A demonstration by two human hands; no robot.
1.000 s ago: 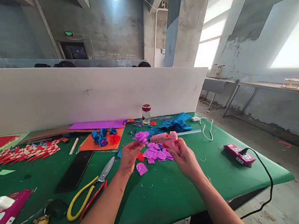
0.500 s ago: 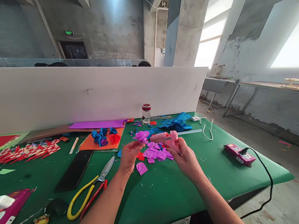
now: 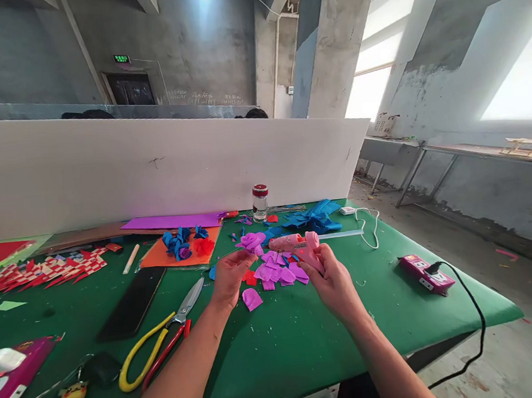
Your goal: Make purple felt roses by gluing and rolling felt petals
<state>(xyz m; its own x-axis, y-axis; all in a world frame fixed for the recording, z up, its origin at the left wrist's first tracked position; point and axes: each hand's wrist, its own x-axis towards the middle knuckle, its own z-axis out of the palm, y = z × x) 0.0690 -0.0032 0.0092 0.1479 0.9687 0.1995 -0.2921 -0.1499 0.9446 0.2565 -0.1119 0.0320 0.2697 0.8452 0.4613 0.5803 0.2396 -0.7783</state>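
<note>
My left hand [image 3: 229,277] pinches the stem of a purple paper flower [image 3: 252,242] held just above the green table [image 3: 281,343]. My right hand [image 3: 332,280] grips a pink glue gun [image 3: 297,246], its nozzle pointing left at the flower. Below and between the hands lies a heap of purple paper petals [image 3: 277,272], with one loose petal [image 3: 252,299] nearer me.
Yellow-handled scissors [image 3: 160,342] and a black strip [image 3: 132,303] lie left of my arm. Blue paper flowers [image 3: 181,242] sit on an orange sheet. A small glass jar [image 3: 260,203] stands by the white partition [image 3: 148,167]. A pink power strip [image 3: 426,274] with a black cable lies right.
The glue gun has shifted very slightly toward the flower. Both hands otherwise stay in place.
</note>
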